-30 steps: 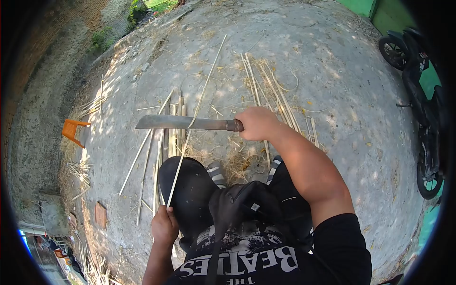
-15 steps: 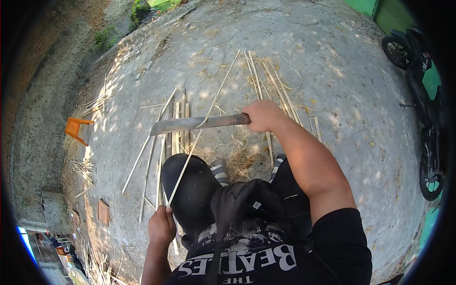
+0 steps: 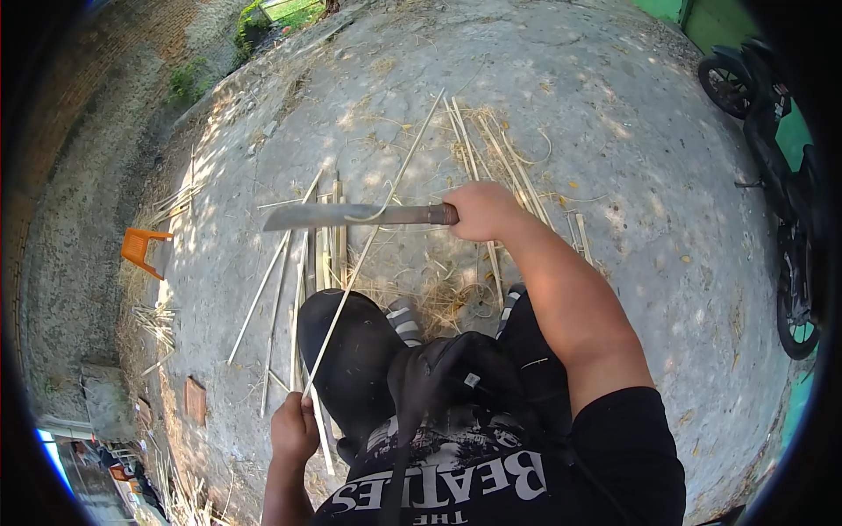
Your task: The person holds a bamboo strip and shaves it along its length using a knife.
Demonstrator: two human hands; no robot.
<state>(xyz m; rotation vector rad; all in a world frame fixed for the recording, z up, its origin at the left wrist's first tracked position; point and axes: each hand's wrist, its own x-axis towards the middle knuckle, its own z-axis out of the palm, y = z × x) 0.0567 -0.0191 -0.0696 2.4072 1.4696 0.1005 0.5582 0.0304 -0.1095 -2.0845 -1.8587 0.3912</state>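
My right hand [image 3: 482, 211] is closed round the handle of a long machete [image 3: 351, 216], whose wide blade points left. A long pale strip [image 3: 410, 156] runs up and to the right from my left hand [image 3: 294, 428], which pinches its lower end. The strip passes over my knee and crosses the blade, where a thin curled shaving [image 3: 383, 203] shows. Beside my left knee, several pale sticks [image 3: 326, 250] lie on the ground below the blade. Thin loose shavings [image 3: 443, 298] are heaped between my feet.
More strips [image 3: 513, 171] lie on the concrete ground ahead to the right. An orange chair [image 3: 140, 247] and a brick [image 3: 195, 401] are at the left, near piles of sticks [image 3: 156, 324]. A black motorcycle [image 3: 776, 167] stands at the far right.
The blade has shifted slightly up and left since half a second ago, and a curl now rises at it. My left hand is slightly lower, still pinching the strip.
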